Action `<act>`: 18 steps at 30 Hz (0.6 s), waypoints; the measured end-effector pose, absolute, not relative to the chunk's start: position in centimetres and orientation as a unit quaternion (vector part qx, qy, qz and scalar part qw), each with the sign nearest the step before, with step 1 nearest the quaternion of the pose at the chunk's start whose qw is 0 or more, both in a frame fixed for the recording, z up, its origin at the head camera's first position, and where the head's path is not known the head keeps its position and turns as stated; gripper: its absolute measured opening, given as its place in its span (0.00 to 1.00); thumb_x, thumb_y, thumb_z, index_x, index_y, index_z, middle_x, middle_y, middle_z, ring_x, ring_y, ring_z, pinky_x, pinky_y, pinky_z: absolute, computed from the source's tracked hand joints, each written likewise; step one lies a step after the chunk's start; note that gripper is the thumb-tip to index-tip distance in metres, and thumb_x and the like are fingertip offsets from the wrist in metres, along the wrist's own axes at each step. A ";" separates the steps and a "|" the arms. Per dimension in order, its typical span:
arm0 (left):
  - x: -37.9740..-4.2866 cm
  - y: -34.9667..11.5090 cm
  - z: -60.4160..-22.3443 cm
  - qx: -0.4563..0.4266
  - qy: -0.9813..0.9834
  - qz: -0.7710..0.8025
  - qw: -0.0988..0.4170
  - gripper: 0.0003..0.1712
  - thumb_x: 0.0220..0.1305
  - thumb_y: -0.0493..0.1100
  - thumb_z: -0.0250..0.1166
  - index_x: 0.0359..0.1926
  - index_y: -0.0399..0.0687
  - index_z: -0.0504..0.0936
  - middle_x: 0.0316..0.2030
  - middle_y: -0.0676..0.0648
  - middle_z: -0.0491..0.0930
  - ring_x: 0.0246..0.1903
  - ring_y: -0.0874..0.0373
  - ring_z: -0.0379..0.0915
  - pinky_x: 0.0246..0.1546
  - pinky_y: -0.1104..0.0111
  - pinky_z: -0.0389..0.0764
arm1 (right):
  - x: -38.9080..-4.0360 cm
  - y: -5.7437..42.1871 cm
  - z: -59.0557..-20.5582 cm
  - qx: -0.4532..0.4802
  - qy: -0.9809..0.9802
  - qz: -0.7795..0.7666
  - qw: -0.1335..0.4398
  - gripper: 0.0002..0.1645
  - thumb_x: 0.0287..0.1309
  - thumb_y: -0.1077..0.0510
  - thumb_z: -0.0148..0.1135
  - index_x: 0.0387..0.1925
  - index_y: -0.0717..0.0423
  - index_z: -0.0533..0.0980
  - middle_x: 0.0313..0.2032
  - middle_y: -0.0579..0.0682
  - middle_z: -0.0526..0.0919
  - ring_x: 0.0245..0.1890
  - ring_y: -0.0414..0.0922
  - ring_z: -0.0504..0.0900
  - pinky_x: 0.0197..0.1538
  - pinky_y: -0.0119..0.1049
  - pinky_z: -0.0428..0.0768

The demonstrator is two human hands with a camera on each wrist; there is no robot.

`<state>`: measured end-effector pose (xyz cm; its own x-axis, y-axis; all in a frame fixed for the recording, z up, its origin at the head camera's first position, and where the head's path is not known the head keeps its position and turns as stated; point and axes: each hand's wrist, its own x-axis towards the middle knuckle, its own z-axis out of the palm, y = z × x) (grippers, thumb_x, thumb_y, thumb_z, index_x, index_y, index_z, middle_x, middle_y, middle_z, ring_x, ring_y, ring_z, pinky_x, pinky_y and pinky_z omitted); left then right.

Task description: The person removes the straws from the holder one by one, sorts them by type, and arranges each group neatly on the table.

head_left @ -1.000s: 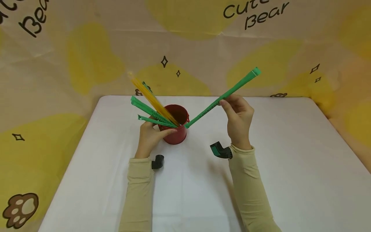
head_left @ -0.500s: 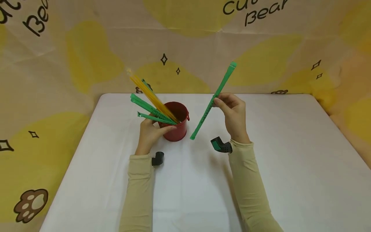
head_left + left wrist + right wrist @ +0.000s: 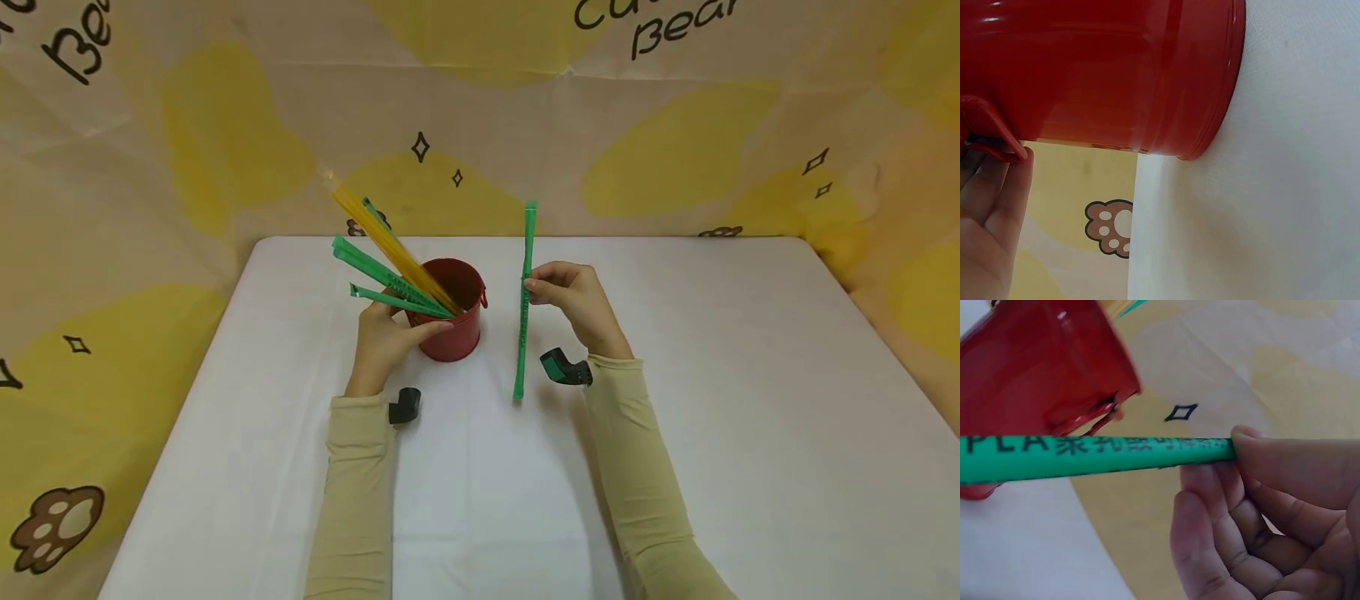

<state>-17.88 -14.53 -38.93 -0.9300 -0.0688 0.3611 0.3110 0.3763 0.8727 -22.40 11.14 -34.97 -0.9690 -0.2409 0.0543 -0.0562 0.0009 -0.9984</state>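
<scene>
Over white cloth (image 3: 465, 500), the right hand (image 3: 581, 305) pinches a slim green tube (image 3: 523, 313), long axis near-upright. The left hand (image 3: 381, 343) grips a red metal bucket (image 3: 455, 340).

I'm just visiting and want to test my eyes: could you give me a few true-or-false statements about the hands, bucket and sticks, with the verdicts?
1. The right hand pinches a green stick. True.
2. The left hand holds the red bucket. True.
3. The bucket contains only green things. False: at least one yellow stick leans out of it too.
4. The pinched stick has one end inside the bucket. False: it is wholly outside, beside the bucket.
5. Black print, including the letters PLA, shows on the pinched stick in the right wrist view. True.
6. The tabletop is black. False: the tabletop is white.
</scene>
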 end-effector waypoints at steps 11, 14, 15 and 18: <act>-17.8 -14.3 -39.1 -0.075 -0.805 -0.563 0.172 0.35 0.40 0.40 0.79 0.53 0.42 0.79 0.48 0.44 0.81 0.54 0.54 0.71 0.54 0.57 0.74 | -24.1 11.6 -39.7 -0.068 0.718 -0.665 0.194 0.12 0.60 0.69 0.58 0.42 0.77 0.75 0.28 0.50 0.81 0.29 0.45 0.81 0.43 0.39 0.82; -17.8 -14.3 -39.2 -0.076 -0.805 -0.563 0.170 0.35 0.40 0.41 0.79 0.54 0.43 0.78 0.48 0.44 0.80 0.54 0.54 0.71 0.55 0.57 0.74 | -24.3 11.5 -40.5 -0.058 0.722 -0.658 0.206 0.12 0.60 0.69 0.57 0.42 0.77 0.75 0.27 0.50 0.81 0.29 0.44 0.80 0.40 0.36 0.82; -17.8 -14.2 -39.2 -0.077 -0.806 -0.562 0.170 0.35 0.40 0.41 0.79 0.54 0.43 0.78 0.48 0.44 0.80 0.54 0.55 0.71 0.55 0.58 0.74 | -24.3 11.5 -40.8 -0.055 0.724 -0.655 0.206 0.12 0.60 0.68 0.57 0.43 0.77 0.75 0.27 0.50 0.81 0.28 0.43 0.80 0.39 0.35 0.82; -17.6 -14.2 -39.3 -0.075 -0.809 -0.557 0.172 0.35 0.41 0.41 0.79 0.54 0.43 0.78 0.49 0.44 0.80 0.54 0.55 0.71 0.55 0.58 0.74 | -24.3 11.3 -41.4 -0.047 0.730 -0.651 0.203 0.13 0.60 0.68 0.58 0.43 0.77 0.76 0.24 0.49 0.82 0.25 0.41 0.80 0.35 0.32 0.82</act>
